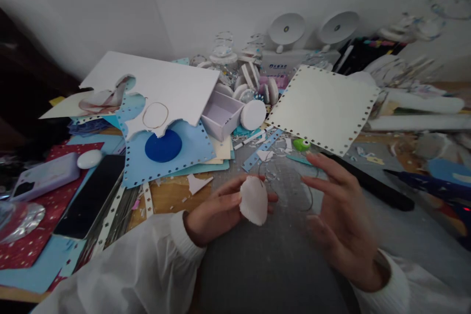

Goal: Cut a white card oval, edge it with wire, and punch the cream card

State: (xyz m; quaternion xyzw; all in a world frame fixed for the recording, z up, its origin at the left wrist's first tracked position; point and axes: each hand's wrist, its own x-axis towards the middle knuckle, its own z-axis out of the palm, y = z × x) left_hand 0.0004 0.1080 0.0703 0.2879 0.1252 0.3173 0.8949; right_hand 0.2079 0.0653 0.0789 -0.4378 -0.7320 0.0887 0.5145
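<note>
My left hand is closed on a small white foam disc with a rough edge, thumb on its near side and fingers behind. A thin wire seems to run near the disc's upper edge. To the right, my right hand is raised over the grey mat, its fingers apart and partly blurred by motion. Close to those fingertips a thin curved wire shows; whether they touch it I cannot tell. Beyond the hands lie a blue star-punched paper strip, paper scraps and a small green frog-like figure.
Star-punched cream card, a white open box and piled white discs stand at the back. Cut blue paper with a dark blue circle lies left, beyond a black phone. A black bar lies right.
</note>
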